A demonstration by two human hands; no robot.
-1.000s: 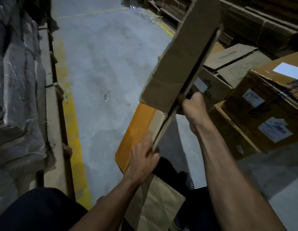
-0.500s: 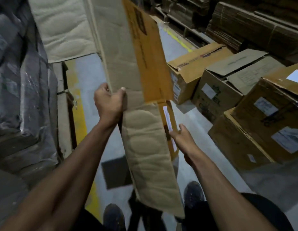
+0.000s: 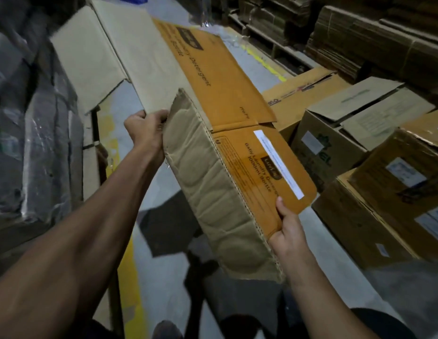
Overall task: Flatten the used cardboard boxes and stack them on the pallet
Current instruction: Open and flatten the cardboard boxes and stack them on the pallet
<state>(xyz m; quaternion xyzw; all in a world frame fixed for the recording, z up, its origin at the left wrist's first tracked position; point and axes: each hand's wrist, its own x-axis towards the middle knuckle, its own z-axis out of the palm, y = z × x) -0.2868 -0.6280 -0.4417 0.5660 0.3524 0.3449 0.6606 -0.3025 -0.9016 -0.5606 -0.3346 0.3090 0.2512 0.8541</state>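
I hold an opened-out orange detergent carton [image 3: 220, 77] in the air in front of me, its plain brown inner side turned left and its flaps spread. My left hand [image 3: 145, 128] grips the left edge where a brown flap [image 3: 213, 189] folds toward me. My right hand [image 3: 287, 228] pinches the near edge of the orange flap with the white label, thumb on top. Both arms are stretched forward.
Several brown boxes [image 3: 389, 182] with labels stand on the floor at the right. Bundles of flattened cardboard [image 3: 374, 37] are stacked at the back right. Plastic-wrapped goods [image 3: 29, 133] line the left. A yellow floor line [image 3: 129, 277] runs below. My shoes [image 3: 167, 330] show at the bottom.
The carton has tilted and spread wider, its orange printed face now turned up toward me. My right hand slid down to the labelled flap's edge; my left hand kept its hold.
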